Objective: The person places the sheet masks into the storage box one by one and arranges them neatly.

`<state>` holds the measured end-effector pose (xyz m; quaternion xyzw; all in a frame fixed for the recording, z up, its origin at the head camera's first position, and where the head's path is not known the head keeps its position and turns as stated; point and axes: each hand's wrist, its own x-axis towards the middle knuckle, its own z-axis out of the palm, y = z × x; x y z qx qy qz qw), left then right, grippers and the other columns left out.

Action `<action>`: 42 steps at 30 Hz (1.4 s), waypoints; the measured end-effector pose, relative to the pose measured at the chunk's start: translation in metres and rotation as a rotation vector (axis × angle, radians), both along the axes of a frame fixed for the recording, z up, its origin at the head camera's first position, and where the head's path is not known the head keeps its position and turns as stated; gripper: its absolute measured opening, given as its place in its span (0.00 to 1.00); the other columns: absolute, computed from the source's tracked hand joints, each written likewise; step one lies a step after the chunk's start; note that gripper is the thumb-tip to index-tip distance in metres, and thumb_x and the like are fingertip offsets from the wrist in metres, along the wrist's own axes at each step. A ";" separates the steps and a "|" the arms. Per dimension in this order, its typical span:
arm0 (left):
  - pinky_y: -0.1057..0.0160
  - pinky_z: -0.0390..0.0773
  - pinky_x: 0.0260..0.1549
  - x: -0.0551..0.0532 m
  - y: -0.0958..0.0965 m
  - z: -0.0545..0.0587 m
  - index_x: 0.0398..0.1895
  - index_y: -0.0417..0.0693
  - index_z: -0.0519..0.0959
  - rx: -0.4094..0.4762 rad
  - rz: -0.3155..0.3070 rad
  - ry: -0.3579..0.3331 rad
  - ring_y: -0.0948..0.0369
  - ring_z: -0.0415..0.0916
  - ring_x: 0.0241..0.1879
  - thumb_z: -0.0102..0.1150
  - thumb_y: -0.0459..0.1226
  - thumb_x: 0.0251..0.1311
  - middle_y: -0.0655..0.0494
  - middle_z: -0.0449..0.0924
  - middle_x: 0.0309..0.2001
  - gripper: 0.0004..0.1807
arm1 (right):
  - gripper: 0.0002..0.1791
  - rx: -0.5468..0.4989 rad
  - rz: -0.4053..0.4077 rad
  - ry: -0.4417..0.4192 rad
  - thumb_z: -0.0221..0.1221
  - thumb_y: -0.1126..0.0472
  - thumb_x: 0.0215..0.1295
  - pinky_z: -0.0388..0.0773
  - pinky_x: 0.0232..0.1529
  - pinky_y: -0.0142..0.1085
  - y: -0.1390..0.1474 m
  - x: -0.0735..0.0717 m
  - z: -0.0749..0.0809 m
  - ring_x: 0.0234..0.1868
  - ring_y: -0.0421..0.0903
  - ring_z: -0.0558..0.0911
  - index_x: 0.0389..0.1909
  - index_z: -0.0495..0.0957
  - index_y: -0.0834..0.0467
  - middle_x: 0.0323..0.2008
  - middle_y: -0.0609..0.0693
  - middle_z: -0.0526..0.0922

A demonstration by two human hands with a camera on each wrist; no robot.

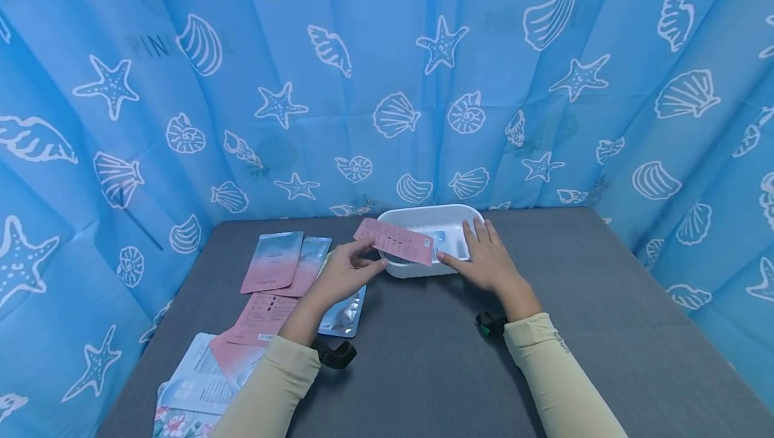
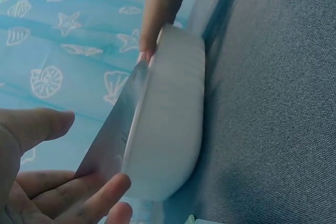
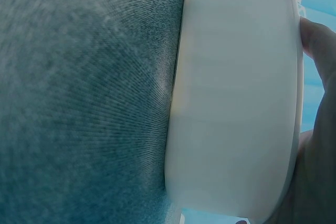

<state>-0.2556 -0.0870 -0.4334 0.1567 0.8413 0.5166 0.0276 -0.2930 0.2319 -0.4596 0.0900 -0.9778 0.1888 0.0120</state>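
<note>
A pink packet (image 1: 399,241) lies slantwise over the left side of a white tray (image 1: 429,270), between the left hand (image 1: 346,269) and right hand (image 1: 488,258).

Nearest on the desk (image 1: 423,364), a floral packet (image 1: 181,421) and pale packets (image 1: 196,391) overlap pink-and-blue packets (image 1: 272,261), perhaps fanned aside to leave the tray room; their print is too small to read. Beyond, the left thumb stands wide of its fingers, which touch the pink packet's end, seemingly supporting rather than pinching it. The right hand's fingers spread over the tray's right side, thumb at or near the packet's other end, probably steadying both. The pink packet carries illegible lines and a barcode-like patch. On the shell-patterned curtain (image 1: 444,45) behind, faint letters seem to read "PIN".
</note>
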 end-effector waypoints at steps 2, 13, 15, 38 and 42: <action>0.48 0.86 0.57 0.000 -0.001 0.000 0.79 0.45 0.69 0.000 0.007 0.006 0.50 0.85 0.62 0.67 0.45 0.72 0.46 0.74 0.75 0.36 | 0.61 0.002 0.002 -0.001 0.50 0.24 0.71 0.41 0.82 0.68 0.000 0.000 0.000 0.86 0.70 0.36 0.86 0.43 0.64 0.86 0.67 0.39; 0.50 0.87 0.55 0.003 -0.007 0.000 0.82 0.44 0.63 0.047 0.050 -0.019 0.46 0.78 0.69 0.66 0.47 0.73 0.46 0.67 0.80 0.40 | 0.62 0.004 0.009 -0.006 0.50 0.22 0.71 0.41 0.82 0.68 0.002 -0.003 -0.002 0.86 0.69 0.36 0.86 0.43 0.64 0.86 0.67 0.39; 0.49 0.87 0.56 0.004 -0.005 0.001 0.82 0.45 0.63 0.034 0.057 -0.019 0.46 0.78 0.70 0.66 0.47 0.72 0.46 0.66 0.80 0.41 | 0.62 0.001 0.011 -0.004 0.50 0.22 0.70 0.41 0.82 0.68 0.002 -0.003 -0.002 0.86 0.70 0.36 0.86 0.43 0.64 0.86 0.67 0.39; 0.56 0.87 0.46 0.002 -0.003 -0.005 0.77 0.48 0.71 -0.068 -0.010 -0.079 0.55 0.85 0.50 0.69 0.48 0.70 0.49 0.87 0.56 0.36 | 0.61 -0.005 0.008 -0.022 0.50 0.24 0.71 0.39 0.82 0.68 0.001 -0.001 0.000 0.86 0.69 0.35 0.86 0.43 0.64 0.86 0.67 0.40; 0.55 0.87 0.47 0.001 -0.002 -0.008 0.77 0.48 0.71 -0.074 -0.038 -0.102 0.56 0.85 0.49 0.69 0.48 0.70 0.49 0.87 0.55 0.36 | 0.60 0.003 0.012 -0.012 0.51 0.26 0.72 0.40 0.82 0.67 0.000 0.000 0.002 0.86 0.70 0.36 0.85 0.44 0.65 0.86 0.68 0.41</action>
